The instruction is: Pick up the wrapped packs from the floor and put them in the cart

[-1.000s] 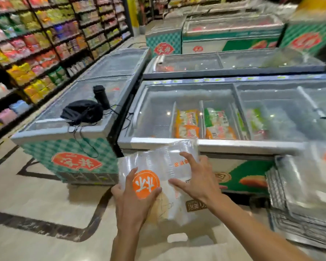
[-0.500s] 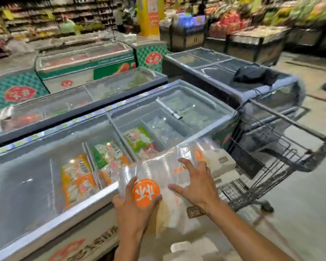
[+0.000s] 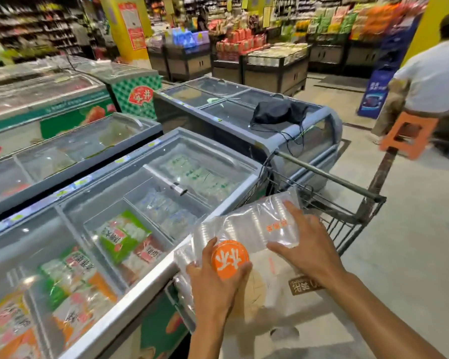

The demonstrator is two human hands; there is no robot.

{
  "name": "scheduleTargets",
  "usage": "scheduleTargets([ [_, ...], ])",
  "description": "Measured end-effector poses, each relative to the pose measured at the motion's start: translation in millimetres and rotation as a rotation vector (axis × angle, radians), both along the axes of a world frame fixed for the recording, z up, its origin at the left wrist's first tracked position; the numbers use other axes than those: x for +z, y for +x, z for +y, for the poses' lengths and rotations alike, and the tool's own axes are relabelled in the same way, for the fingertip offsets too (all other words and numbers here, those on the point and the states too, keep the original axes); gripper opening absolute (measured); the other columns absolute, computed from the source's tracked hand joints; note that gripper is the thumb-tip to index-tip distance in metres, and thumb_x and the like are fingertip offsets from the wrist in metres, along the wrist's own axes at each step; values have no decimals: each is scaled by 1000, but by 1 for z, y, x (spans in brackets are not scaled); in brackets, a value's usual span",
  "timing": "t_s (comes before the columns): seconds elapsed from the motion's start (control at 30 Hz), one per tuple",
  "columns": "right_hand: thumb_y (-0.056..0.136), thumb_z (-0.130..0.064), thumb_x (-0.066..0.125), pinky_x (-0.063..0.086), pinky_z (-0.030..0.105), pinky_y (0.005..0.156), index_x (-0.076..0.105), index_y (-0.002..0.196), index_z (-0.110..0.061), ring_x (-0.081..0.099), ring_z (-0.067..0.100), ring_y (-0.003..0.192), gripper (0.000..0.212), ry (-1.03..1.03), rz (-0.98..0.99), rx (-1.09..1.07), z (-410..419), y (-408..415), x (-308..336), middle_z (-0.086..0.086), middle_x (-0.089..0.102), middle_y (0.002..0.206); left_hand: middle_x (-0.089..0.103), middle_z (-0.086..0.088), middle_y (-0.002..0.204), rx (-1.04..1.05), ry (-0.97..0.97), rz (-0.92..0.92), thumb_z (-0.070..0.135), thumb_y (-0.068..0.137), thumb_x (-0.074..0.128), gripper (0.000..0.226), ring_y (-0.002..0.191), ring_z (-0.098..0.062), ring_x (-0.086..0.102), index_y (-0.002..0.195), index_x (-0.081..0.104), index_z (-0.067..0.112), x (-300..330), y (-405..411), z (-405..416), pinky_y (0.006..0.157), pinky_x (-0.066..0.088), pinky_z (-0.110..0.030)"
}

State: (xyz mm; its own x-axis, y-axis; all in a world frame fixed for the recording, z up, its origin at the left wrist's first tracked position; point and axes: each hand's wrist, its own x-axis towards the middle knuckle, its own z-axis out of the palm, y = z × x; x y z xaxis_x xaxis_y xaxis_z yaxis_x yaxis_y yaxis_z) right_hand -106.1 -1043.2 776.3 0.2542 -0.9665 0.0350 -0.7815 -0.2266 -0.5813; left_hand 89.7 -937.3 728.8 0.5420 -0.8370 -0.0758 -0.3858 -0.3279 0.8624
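Two hands hold one wrapped pack in the air beside the freezer: left hand grips its near edge, right hand clasps the top. Beyond stands the cart.
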Motion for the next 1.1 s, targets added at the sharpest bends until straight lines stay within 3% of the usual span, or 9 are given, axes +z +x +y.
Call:
scheduleTargets([
  [0.1,70,-70,78,39,47,111,3,160,-40,40,30,141,121,67,-150,-105,-59,-40,-1,8,35,158,40,-10,141,38,0,17,87,53,76,97,100,-20,55,136,31,66,-13,-35,-52,92,47,-30],
  [0.2,73,-82,63,36,49,113,24,161,-22,39,31,144,114,248,-311,-261,-119,-83,1,11,37,160,43,-8,135,81,20,56,81,55,80,96,104,-19,48,138,35,62,-15,-71,-98,92,39,-29],
  [0.33,55,-86,71,55,53,96,78,102,-21,74,31,99,81,624,-668,-299,-195,-127,4,7,78,106,50,-4,135,103,2,60,82,53,74,101,107,-11,43,143,39,54,-15,-105,-144,91,35,-28],
  [0.43,72,-54,82,60,56,85,77,106,-11,74,27,84,55,763,-696,-194,-235,-150,0,15,77,99,48,-4,136,109,4,71,81,50,75,103,111,-10,43,143,41,52,-16,-121,-170,94,36,-29],
  [0.53,82,-52,76,49,28,49,74,111,-8,62,8,55,53,712,-565,-121,-264,-161,-6,4,73,79,43,-7,143,115,56,116,89,44,73,107,123,-19,47,140,40,57,-24,-125,-199,102,41,-35],
  [0.63,71,-64,80,50,29,65,75,100,-14,68,13,77,58,674,-539,-160,-283,-148,-16,0,74,88,20,-5,165,98,104,240,101,37,62,119,151,-23,24,145,39,56,-32,-135,-231,120,28,-48],
  [0.73,67,-68,82,42,31,57,56,69,-17,52,15,57,57,587,-546,-147,-292,-115,-33,-7,55,66,23,8,167,26,-29,438,97,58,60,104,151,-20,30,149,37,53,-40,-157,-273,121,29,-57],
  [0.9,86,-58,71,37,29,61,49,80,-22,54,13,74,42,450,-351,-98,-308,-81,-47,-2,56,84,50,18,151,14,-98,469,72,72,80,92,137,-10,51,150,37,51,-65,-156,-322,111,45,-50],
  [1.1,92,-41,71,45,30,92,49,127,-36,57,8,108,41,411,-223,137,-345,-40,-86,-17,58,112,24,32,157,150,-91,304,48,90,73,101,143,0,31,160,1,47,-86,-132,-339,116,31,-29],
])
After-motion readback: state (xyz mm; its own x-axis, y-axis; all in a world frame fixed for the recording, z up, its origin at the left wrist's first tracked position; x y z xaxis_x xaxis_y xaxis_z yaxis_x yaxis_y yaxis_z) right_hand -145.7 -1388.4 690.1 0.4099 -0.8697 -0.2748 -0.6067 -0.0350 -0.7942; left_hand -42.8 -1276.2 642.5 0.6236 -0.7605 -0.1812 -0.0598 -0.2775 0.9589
